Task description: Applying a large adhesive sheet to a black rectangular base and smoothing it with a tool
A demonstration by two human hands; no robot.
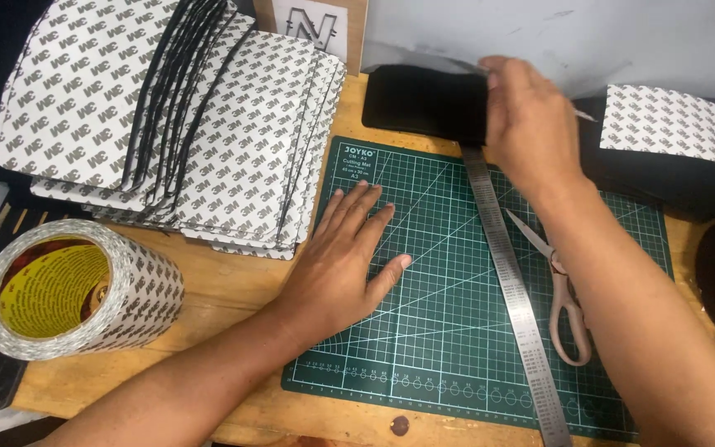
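Note:
My left hand (345, 257) lies flat, fingers spread, on the left part of a green cutting mat (448, 306), holding nothing. My right hand (527, 124) reaches to the mat's far edge and grips the right end of a black rounded foam piece (419, 103) with a thin clear film on top. A long steel ruler (515, 290) lies lengthwise on the mat, its far end under my right hand. Scissors (560, 290) with pale handles rest right of the ruler, under my right forearm.
A fanned stack of backing-paper-covered black pieces (167, 124) fills the far left. A big roll of double-sided tape (76, 285) stands at the near left. Another papered sheet (676, 124) on black material lies at the far right. The wooden table (225, 273) shows between.

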